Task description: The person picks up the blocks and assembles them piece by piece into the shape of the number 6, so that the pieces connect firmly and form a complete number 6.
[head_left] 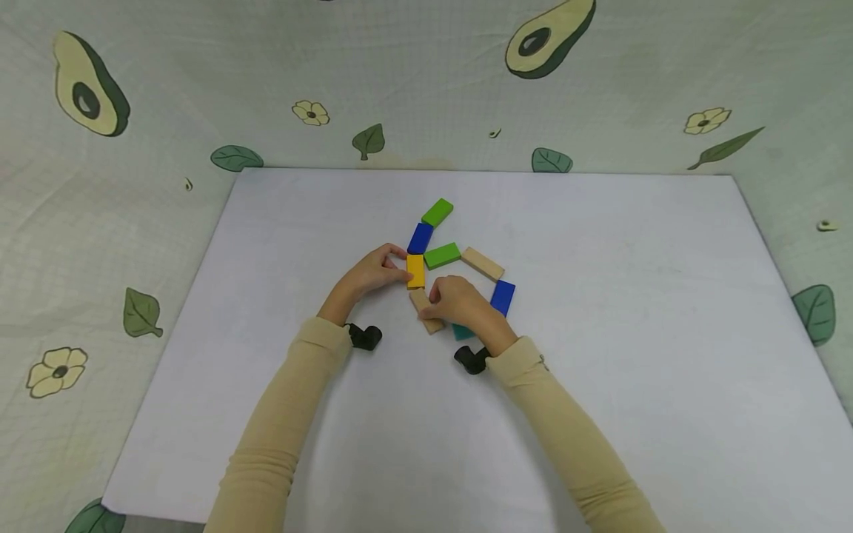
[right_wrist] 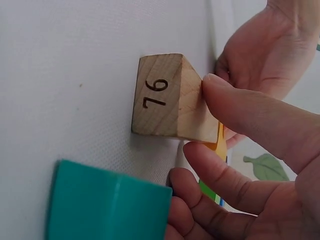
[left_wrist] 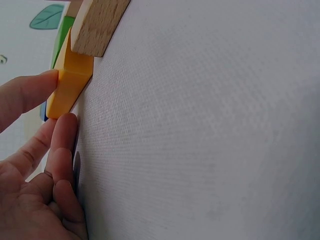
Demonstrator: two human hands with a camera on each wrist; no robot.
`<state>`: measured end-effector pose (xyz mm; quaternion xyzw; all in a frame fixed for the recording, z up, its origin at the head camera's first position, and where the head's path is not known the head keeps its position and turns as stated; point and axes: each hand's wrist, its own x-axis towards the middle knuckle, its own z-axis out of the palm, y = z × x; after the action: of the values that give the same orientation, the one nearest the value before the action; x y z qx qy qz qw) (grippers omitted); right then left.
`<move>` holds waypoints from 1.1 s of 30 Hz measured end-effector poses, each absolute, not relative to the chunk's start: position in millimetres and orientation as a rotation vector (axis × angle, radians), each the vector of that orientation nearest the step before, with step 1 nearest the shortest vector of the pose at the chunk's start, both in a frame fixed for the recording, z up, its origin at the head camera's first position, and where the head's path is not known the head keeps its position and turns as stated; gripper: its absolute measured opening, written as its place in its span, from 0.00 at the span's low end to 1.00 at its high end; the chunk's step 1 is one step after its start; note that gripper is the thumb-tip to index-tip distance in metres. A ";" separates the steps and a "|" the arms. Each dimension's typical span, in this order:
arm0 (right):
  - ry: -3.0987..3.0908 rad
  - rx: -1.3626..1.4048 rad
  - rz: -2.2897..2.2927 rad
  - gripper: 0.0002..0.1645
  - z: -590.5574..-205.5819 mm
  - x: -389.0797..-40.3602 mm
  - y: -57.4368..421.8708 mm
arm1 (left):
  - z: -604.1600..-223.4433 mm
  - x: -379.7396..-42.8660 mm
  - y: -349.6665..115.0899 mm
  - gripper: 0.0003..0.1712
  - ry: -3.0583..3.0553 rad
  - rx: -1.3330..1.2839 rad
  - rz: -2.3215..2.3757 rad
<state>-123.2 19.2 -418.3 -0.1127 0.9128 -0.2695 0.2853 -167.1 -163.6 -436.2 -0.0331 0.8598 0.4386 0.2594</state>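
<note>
My left hand holds the yellow block at its left side and far end, thumb on its long side. Right below it, my right hand pinches a plain wooden block between thumb and index finger. That block bears dark printed digits on its end and lies slanted, its far end at the yellow block. Partly hidden under the right hand is a teal block. A blue block adjoins the yellow one's far end, and a green block runs off to its right.
Another green block tops the line at the far end. A second wooden block and a second blue block curve round on the right, forming a loop. The white table borders a cloth printed with avocados and leaves.
</note>
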 end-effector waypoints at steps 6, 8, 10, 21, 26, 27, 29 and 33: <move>2.439 -0.303 -0.731 0.19 -417.7 -123.4 19.1 | -437.1 -167.2 -164.5 0.27 2.334 -0.083 1.193; 2.438 -0.308 -0.724 0.19 -418.4 -123.9 19.4 | -437.0 -167.1 -164.6 0.27 2.334 -0.083 1.195; 2.434 -0.307 -0.717 0.19 -419.0 -124.5 19.6 | -436.9 -167.1 -164.6 0.27 2.332 -0.081 1.196; 2.412 -0.311 -0.728 0.17 -418.7 -126.5 23.3 | -435.3 -166.7 -163.5 0.27 2.320 -0.091 1.198; 2.405 -0.315 -0.737 0.18 -418.0 -126.5 25.0 | -435.3 -166.8 -163.2 0.27 2.323 -0.083 1.190; 2.405 -0.317 -0.737 0.18 -417.9 -126.5 25.3 | -435.3 -166.8 -163.1 0.27 2.323 -0.082 1.190; 2.403 -0.320 -0.737 0.18 -418.0 -126.6 26.0 | -435.6 -166.8 -163.0 0.27 2.325 -0.081 1.187; 2.397 -0.326 -0.741 0.18 -418.4 -126.8 26.7 | -435.7 -166.6 -162.9 0.27 2.329 -0.089 1.180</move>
<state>-126.8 26.7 -418.4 -0.1228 0.9034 -0.2794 0.3012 -166.6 -162.9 -435.7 -0.0328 0.8605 0.4360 0.2614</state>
